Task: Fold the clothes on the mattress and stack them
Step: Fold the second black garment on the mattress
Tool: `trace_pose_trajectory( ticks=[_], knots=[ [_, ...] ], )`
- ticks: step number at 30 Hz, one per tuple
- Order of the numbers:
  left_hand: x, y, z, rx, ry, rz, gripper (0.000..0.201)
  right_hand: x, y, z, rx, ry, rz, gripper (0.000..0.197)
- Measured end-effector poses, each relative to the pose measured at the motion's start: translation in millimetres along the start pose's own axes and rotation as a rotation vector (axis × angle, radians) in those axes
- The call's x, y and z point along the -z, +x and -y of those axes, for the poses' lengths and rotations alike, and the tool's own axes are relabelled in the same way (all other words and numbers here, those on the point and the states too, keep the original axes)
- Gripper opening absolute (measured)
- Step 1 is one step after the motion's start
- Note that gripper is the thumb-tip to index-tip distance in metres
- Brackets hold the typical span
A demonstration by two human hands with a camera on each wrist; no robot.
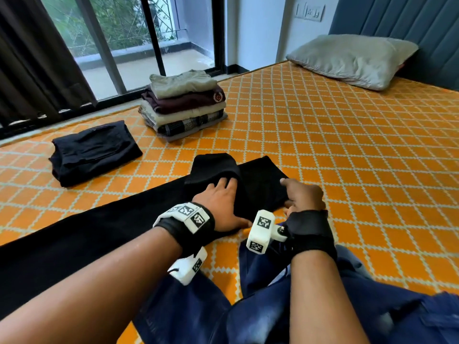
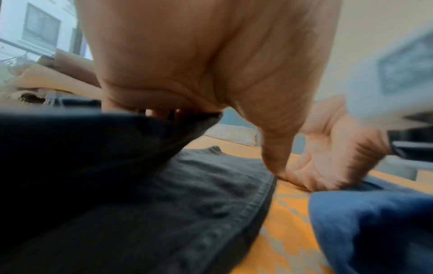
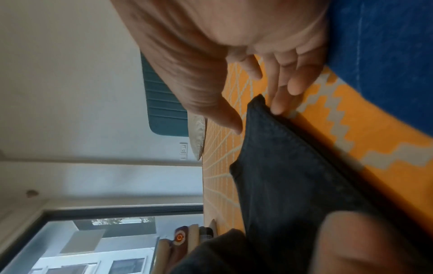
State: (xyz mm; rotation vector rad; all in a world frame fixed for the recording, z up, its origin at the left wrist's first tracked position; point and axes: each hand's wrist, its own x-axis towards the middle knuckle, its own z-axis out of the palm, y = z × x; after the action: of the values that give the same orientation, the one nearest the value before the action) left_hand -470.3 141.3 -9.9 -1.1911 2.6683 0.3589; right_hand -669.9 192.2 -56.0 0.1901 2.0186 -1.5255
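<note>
We press our left hand (image 1: 221, 204) flat, fingers spread, on the black trousers (image 1: 104, 224), probably to pin the fold. Our right hand (image 1: 301, 194) reaches for the waistband corner; fingers loosely extended, touching the hem, not clearly gripping. The trousers lie across the orange mattress (image 1: 347, 157), one end turned back. Beyond sit a folded black garment (image 1: 94, 152) and the stack (image 1: 185, 105).
</note>
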Motion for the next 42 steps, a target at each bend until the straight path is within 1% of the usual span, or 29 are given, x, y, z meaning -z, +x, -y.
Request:
trace_pose_trajectory(
  ticks=[1, 3, 4, 5, 6, 7, 10, 12, 13, 16, 17, 18, 19, 20, 21, 23, 25, 26, 28, 29, 31, 32, 33, 34, 35, 37, 39, 41, 42],
  knots=[
    [4.6, 5.8, -0.7, 0.025, -0.045, -0.010, 0.121, -0.5, 1.1, -2.9, -0.001, -0.013, 0.013, 0.089],
    [12.1, 16.6, -2.1, 0.066, -0.121, -0.071, 0.109, 1.3, -6.9, -3.6, -0.026, -0.008, 0.090, 0.051],
    [15.0, 19.6, -2.8, 0.075, -0.146, -0.111, 0.099, 2.3, -4.9, -5.1, -0.033, 0.008, 0.095, 0.033],
    [16.5, 22.0, -3.7, 0.069, -0.160, -0.143, 0.092, 1.7, -0.6, -7.4, -0.042, 0.022, 0.084, 0.020],
    [16.2, 23.4, -4.4, 0.042, -0.162, -0.164, 0.089, 1.2, 2.2, -9.3, -0.038, 0.064, 0.076, 0.012],
    [14.9, 23.5, -5.3, -0.009, -0.155, -0.182, 0.090, 0.9, 3.1, -9.0, -0.030, 0.137, 0.064, 0.010],
    [9.5, 21.6, -9.1, -0.211, -0.075, -0.245, 0.099, -1.3, 6.0, -2.1, 0.068, 0.300, -0.012, 0.025],
    [5.4, 23.6, -13.7, -0.291, -0.001, -0.198, 0.101, -4.8, 8.9, -0.8, 0.145, 0.333, -0.051, 0.027],
    [2.5, 25.7, -15.9, -0.304, 0.023, -0.140, 0.100, -7.2, 6.9, -0.1, 0.153, 0.336, -0.030, 0.027],
    [-9.9, 34.3, -18.2, -0.285, 0.136, 0.103, 0.096, -11.9, 5.8, 1.5, 0.139, 0.371, 0.127, 0.038],
    [-11.7, 35.3, -18.3, -0.300, 0.152, 0.131, 0.096, -10.4, 6.1, 2.9, 0.134, 0.414, 0.136, 0.042],
    [-12.0, 34.6, -17.7, -0.323, 0.131, 0.140, 0.095, -6.2, 2.1, 6.4, 0.125, 0.437, 0.122, 0.052],
    [-11.2, 33.5, -16.7, -0.351, 0.083, 0.146, 0.096, -2.9, 3.8, 6.7, 0.134, 0.443, 0.083, 0.059],
    [-9.3, 30.8, -15.1, -0.371, 0.031, 0.149, 0.098, 0.9, 6.0, 5.9, 0.148, 0.415, 0.055, 0.060],
    [-7.6, 26.0, -12.8, -0.376, -0.011, 0.143, 0.102, 2.2, 7.8, 4.0, 0.146, 0.373, 0.039, 0.054],
    [-5.1, 11.1, -5.0, -0.330, -0.060, 0.119, 0.108, 1.7, 5.2, -0.4, 0.159, 0.262, 0.014, 0.039],
    [-1.9, -12.4, 6.1, -0.241, -0.064, 0.109, 0.107, 0.0, -3.5, -0.8, 0.224, 0.132, -0.025, 0.032],
    [-1.3, -28.1, 14.8, -0.189, -0.059, 0.098, 0.104, -0.9, -10.0, -0.1, 0.275, 0.059, -0.059, 0.032],
    [0.3, -68.5, 34.0, -0.068, -0.046, 0.019, 0.086, -5.2, -17.5, 2.4, 0.325, -0.101, -0.056, 0.036],
    [-0.6, -91.1, 42.2, 0.000, -0.030, -0.048, 0.076, -8.9, -19.7, 2.5, 0.321, -0.179, -0.002, 0.043],
    [-9.0, -141.2, 56.2, 0.134, 0.009, -0.163, 0.067, -19.9, -28.6, -0.9, 0.241, -0.334, 0.196, 0.063],
    [-14.4, -162.5, 60.6, 0.168, 0.023, -0.184, 0.065, -23.8, -31.4, -3.2, 0.205, -0.427, 0.289, 0.066],
    [-21.4, -180.7, 63.6, 0.177, 0.035, -0.178, 0.062, -27.6, -33.1, -6.6, 0.199, -0.515, 0.353, 0.057],
    [-29.1, -193.8, 64.0, 0.157, 0.043, -0.153, 0.060, -30.3, -33.6, -8.9, 0.227, -0.587, 0.369, 0.043],
    [-35.8, -203.4, 63.0, 0.100, 0.063, -0.135, 0.058, -33.3, -34.5, -10.3, 0.272, -0.640, 0.374, 0.032],
    [-52.2, -208.1, 58.3, -0.126, 0.161, -0.170, 0.062, -35.3, -41.6, -8.4, 0.349, -0.698, 0.359, 0.025],
    [-58.9, -200.0, 49.5, -0.311, 0.291, -0.218, 0.056, -33.8, -49.5, -6.0, 0.382, -0.719, 0.360, 0.021],
    [-58.7, -189.1, 43.0, -0.352, 0.309, -0.208, 0.040, -30.1, -60.2, -2.2, 0.398, -0.738, 0.378, 0.023],
    [-56.2, -185.2, 39.5, -0.338, 0.287, -0.158, 0.031, -28.1, -64.8, -0.4, 0.410, -0.736, 0.380, 0.023]
  ],
)
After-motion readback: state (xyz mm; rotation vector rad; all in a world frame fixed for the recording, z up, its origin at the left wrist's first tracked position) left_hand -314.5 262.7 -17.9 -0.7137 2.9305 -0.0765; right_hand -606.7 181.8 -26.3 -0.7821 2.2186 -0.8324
